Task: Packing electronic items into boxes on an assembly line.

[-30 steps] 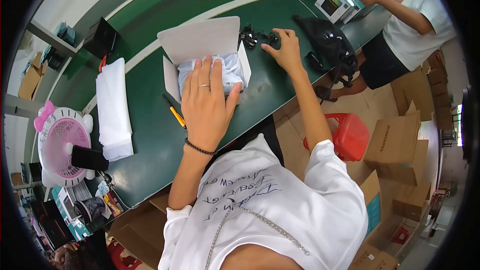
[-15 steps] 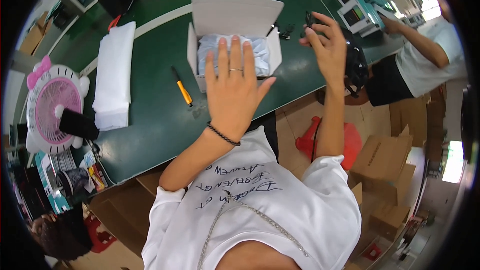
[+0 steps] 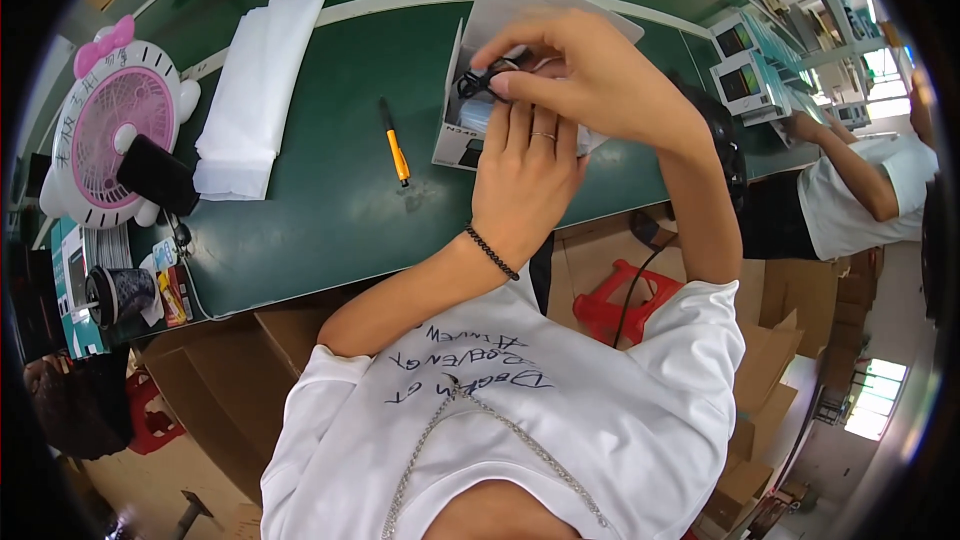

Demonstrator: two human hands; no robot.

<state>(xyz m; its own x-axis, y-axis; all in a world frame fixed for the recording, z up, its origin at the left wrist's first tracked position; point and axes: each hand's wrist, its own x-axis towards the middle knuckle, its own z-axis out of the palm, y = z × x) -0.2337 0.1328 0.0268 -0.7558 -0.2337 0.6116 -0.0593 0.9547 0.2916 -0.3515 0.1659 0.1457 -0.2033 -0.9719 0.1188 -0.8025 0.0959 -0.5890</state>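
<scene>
A white cardboard box [image 3: 452, 147] stands on the table with its lid [image 3: 500, 2] raised at the back. My left hand [image 3: 528, 180] lies palm down over the box's near edge, its stretched fingers reaching in onto the pale wrapped contents [image 3: 474, 118]. Above the opening, my right hand [image 3: 610, 80] pinches a coiled black cable [image 3: 477, 86] between thumb and fingers. It hides much of the box's inside and right part. A yellow and black pen [image 3: 396, 152] lies to the left of the box.
Folded white sheets [image 3: 258, 100] and a pink and white fan [image 3: 115, 135] are on the green table [image 3: 330, 230] at the left. A black bundle [image 3: 718, 125] sits to the right. Another person [image 3: 865, 175] works at stacked boxes [image 3: 745, 85]. A red stool [image 3: 600, 305] stands below.
My right hand has moved left with the cable, from beside the box to over it. My left hand's fingers have drawn together, still on the contents. The whole view has shifted.
</scene>
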